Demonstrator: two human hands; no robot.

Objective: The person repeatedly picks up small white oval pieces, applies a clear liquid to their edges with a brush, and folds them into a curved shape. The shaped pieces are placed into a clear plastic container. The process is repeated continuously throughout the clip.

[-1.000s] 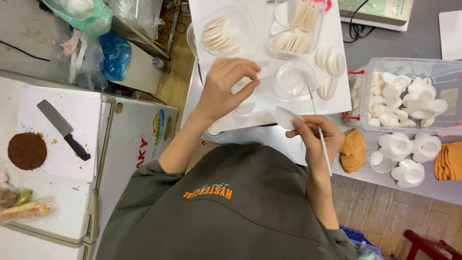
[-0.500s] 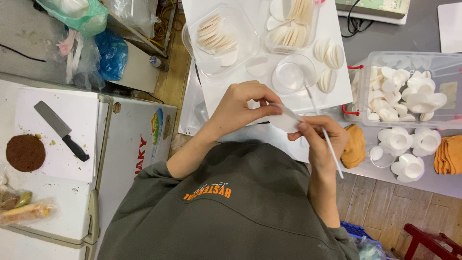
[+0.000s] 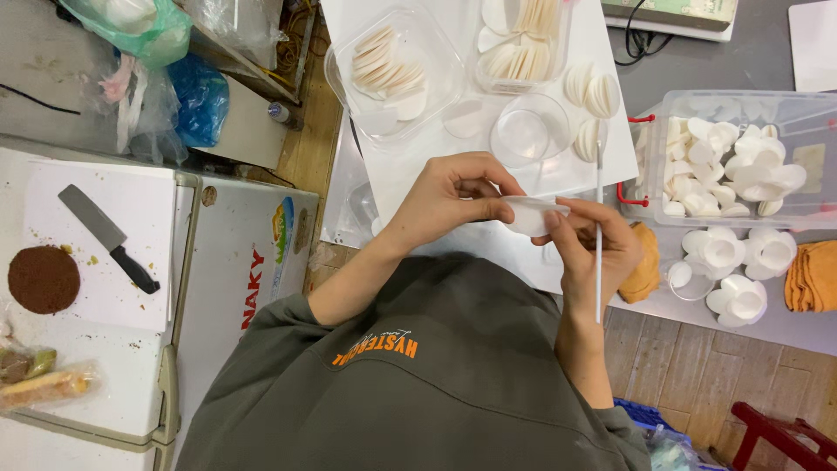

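Grey table (image 3: 697, 61) carried a white board (image 3: 384, 174) set with clear plastic trays. Over the near edge of that board, both hands met on a single white disc (image 3: 530, 215). Left hand (image 3: 453, 196): fingers curled together, thumb and fingertips pinched on the disc's left rim. Right hand (image 3: 593, 253): thumb and forefinger pressed on the disc's right rim, the remaining fingers closed round a thin white stick (image 3: 598, 227), which stood nearly upright in the view and reached up toward the board. Beyond the disc on the board stood a small clear round cup (image 3: 527, 131); farther back lay a clear tray of stacked pale discs (image 3: 388, 65). Right of the board sat a clear bin of white folded pieces (image 3: 732, 166), with an orange cloth (image 3: 643, 262) just below it. Well left of the board, a cleaver (image 3: 109, 237) and a brown round cake (image 3: 44, 279) lay on a white sheet.
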